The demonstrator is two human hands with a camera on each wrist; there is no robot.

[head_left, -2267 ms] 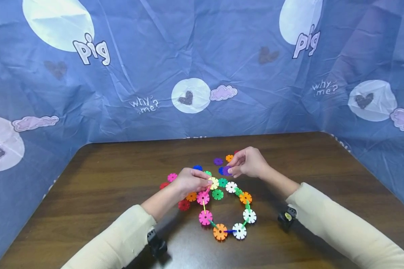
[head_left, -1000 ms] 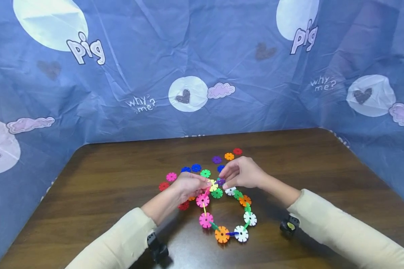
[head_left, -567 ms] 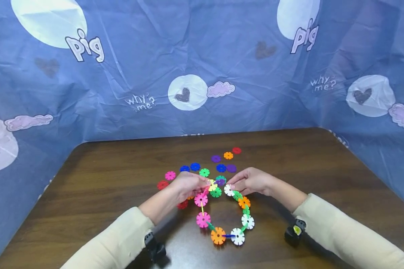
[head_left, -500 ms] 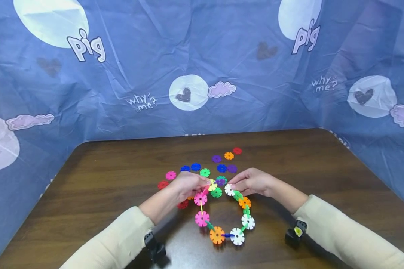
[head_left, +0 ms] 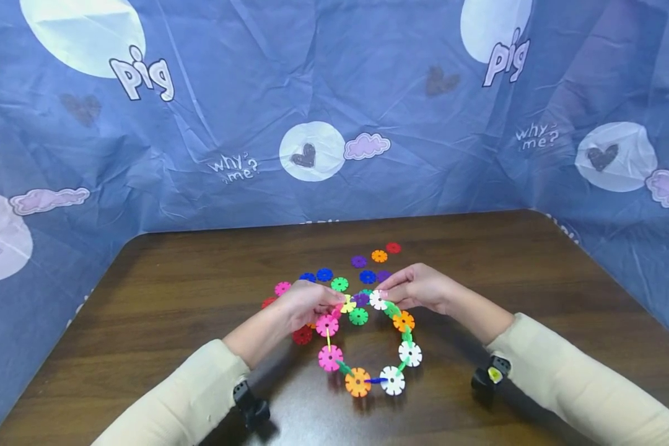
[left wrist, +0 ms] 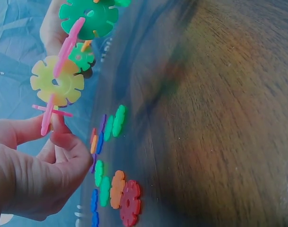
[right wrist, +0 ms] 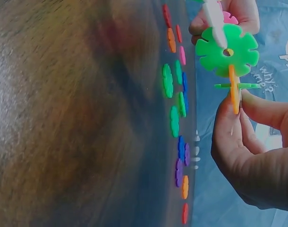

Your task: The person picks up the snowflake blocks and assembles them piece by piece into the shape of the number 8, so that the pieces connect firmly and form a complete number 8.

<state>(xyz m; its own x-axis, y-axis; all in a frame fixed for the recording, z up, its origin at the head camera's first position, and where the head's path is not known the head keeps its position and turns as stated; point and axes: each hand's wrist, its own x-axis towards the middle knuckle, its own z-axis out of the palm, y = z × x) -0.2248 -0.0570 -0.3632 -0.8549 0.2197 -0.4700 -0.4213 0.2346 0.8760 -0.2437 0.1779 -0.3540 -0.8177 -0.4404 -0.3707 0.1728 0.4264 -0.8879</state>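
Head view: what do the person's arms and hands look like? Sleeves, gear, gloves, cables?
Left sleeve and right sleeve: plain, long, cream, ending on the forearm short of the wrist. A small black device sits at each cuff, left device and right device; the right one shows a yellow patch. Left hand and right hand: no gloves. No cables visible.

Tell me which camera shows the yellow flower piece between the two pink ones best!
The left wrist view: the yellow piece faces that camera, so its notches and hole show, though pink pieces slot across it. The head view has it edge-on, just a thin yellow strip. I can't make it out in the right wrist view.
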